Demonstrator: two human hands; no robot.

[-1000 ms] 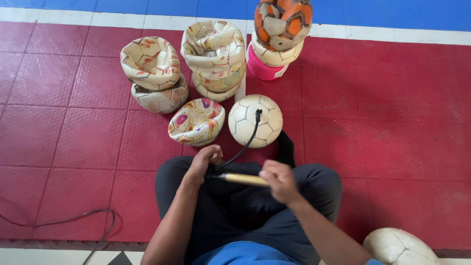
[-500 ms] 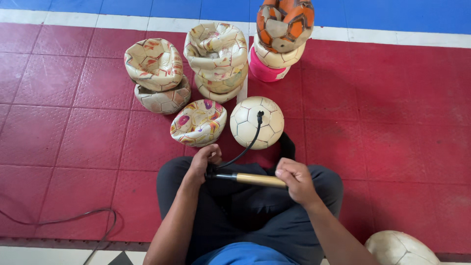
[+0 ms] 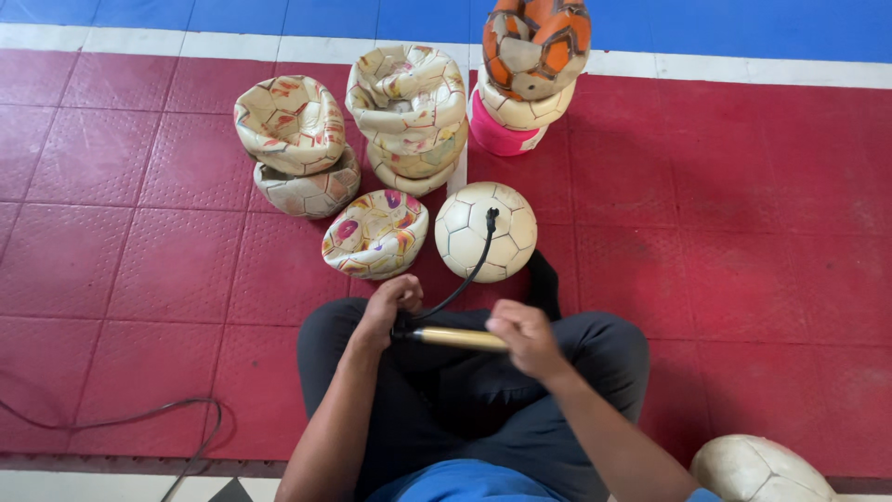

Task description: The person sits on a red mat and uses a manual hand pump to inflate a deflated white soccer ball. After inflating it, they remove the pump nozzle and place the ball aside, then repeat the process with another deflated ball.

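Between both hands (image 3: 460, 321), gold pump (image 3: 455, 338) lies gripped.

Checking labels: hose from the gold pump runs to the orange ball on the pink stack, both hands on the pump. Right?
Not quite. In the head view the hose runs to the round white ball by the knees. Left hand and right hand do hold the gold pump.

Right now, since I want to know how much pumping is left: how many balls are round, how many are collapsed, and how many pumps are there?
round balls: 2, one on the hose, one at the lower right edge
collapsed balls: 8, counting the pink one; the middle stack may hide another
hand pump: 1
total: 11
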